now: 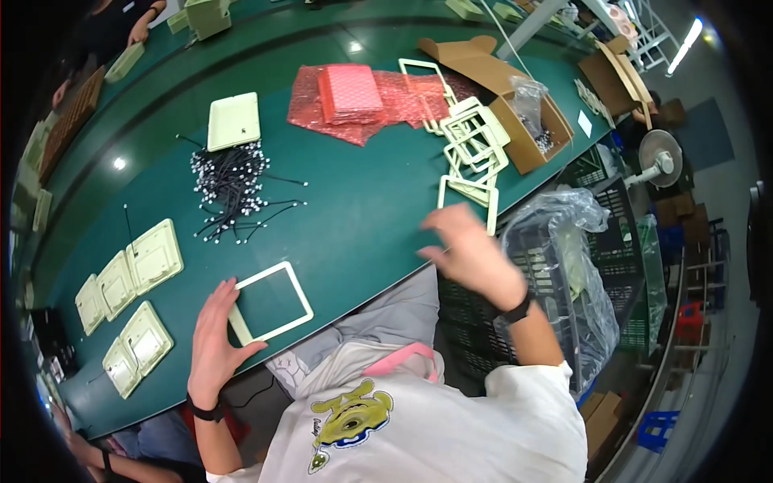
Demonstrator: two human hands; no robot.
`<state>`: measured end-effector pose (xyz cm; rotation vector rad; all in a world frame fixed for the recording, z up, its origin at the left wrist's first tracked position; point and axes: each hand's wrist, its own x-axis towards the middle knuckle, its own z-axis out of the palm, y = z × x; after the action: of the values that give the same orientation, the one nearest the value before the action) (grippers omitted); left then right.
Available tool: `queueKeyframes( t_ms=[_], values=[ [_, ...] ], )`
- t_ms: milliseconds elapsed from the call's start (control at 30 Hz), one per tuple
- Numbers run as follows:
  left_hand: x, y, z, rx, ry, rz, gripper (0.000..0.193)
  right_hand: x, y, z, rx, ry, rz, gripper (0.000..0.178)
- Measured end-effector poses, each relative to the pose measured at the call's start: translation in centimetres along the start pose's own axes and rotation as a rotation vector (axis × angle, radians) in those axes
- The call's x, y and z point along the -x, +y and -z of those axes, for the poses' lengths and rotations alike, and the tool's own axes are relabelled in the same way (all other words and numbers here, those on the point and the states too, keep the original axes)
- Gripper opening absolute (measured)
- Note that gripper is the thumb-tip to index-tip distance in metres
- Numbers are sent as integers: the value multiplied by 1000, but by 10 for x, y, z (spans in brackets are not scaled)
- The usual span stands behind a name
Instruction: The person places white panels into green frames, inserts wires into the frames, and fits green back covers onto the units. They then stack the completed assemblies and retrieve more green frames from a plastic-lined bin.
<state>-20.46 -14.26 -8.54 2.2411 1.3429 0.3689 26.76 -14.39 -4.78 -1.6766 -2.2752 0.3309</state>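
Dark green tabletop (346,229) ran beneath the work. On it the left hand (214,332) lay along the left side of a pale rectangular frame (299,288), fingertips near its upper corner and thumb by the lower one, spread wide; whether they pinched the bar or merely steadied it, I could not tell. The frame lay near the table's close edge, its middle open to the green.

It looked like thin moulded plastic: probably light, fairly stiff along each bar, smooth enough to slide, yet likely to twist or crack if wrenched by one corner. Two opposite outer bars seemed the best hold, pressed gently.

Farther right, the right hand (475,256) hung with thumb and fingers apart, apparently holding nothing, near a loose heap of similar frames (469,186). Those overlapped at angles, so bars could well have snagged.

Beyond lay a tangle of black cables (232,189), a pale panel (234,119), red bubble wrap (352,90) and an opened cardboard box (522,146).
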Motion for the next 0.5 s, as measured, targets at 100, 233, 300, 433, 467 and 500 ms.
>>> queueKeyframes(
  t_ms=[100, 233, 300, 433, 467, 500],
  values=[
    [0, -4, 3, 28, -7, 23, 106, 28, 65, 38, 247, 2, -128, 69],
    [-2, 6, 6, 63, -12, 126, 112, 5, 77, 27, 218, -148, 20, 73],
    [5, 10, 8, 61, -2, 207, 115, -5, 84, 21, 237, -156, 61, 73],
    [-8, 9, 6, 134, -28, 171, 118, -20, 86, 18, 331, -186, 100, 77],
    [-10, 8, 5, 118, -14, 215, 118, -17, 86, 25, 316, -164, 115, 78],
    [-11, 7, 4, 140, -13, 176, 117, -17, 79, 32, 304, -141, 124, 79]
  ],
)
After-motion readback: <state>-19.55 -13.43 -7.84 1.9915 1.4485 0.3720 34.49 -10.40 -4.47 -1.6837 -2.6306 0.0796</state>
